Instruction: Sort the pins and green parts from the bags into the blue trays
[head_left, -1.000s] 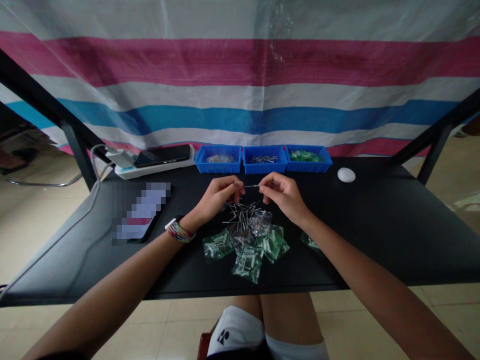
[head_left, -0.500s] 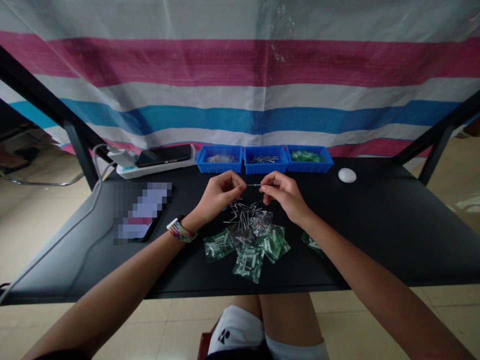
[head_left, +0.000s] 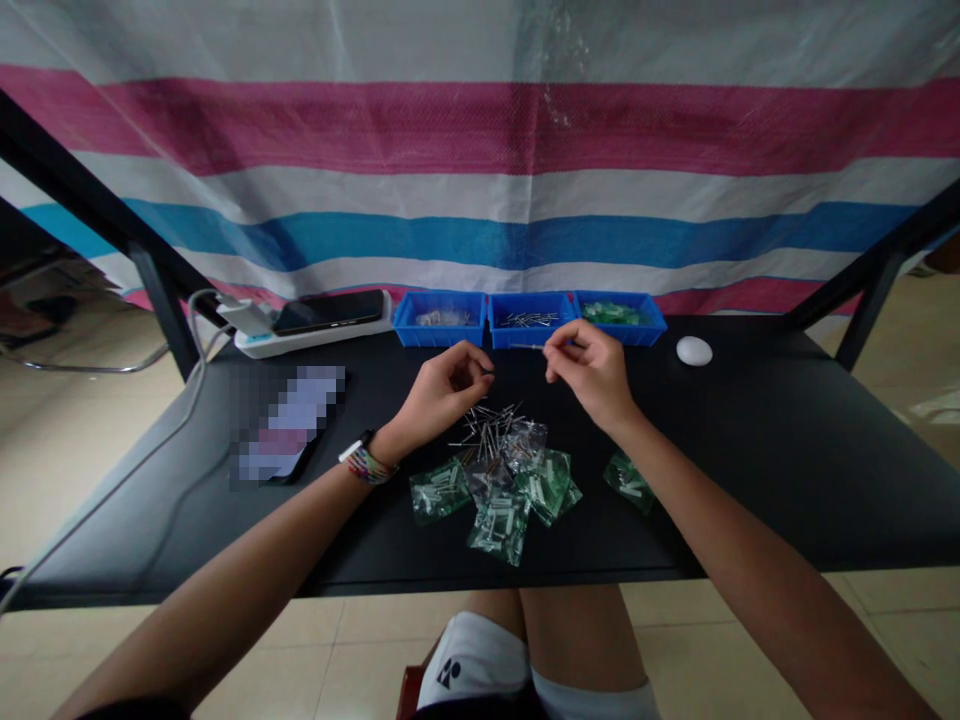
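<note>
Between the thumb and forefinger of my right hand is a thin silver pin, seemingly a blind rivet, pointing left just in front of the middle blue bin. My left hand is closed in a pinch nearer the pile; whatever its fingertips hold, if anything, is too small to make out. Below both hands lies a loose heap of similar metal pins. Clear bags and green bags of pale pieces lie against the heap.
A left blue bin holds clear bags, the right one green bags. Another green bag lies beside my right forearm. A white mouse-like object, a power strip with a dark phone, and a blurred-screen phone are on the table.
My right hand has moved up and right, carrying the blind rivet away from my left fingertips. The left hand has stayed nearly in place. More of the right-hand green bag shows.
</note>
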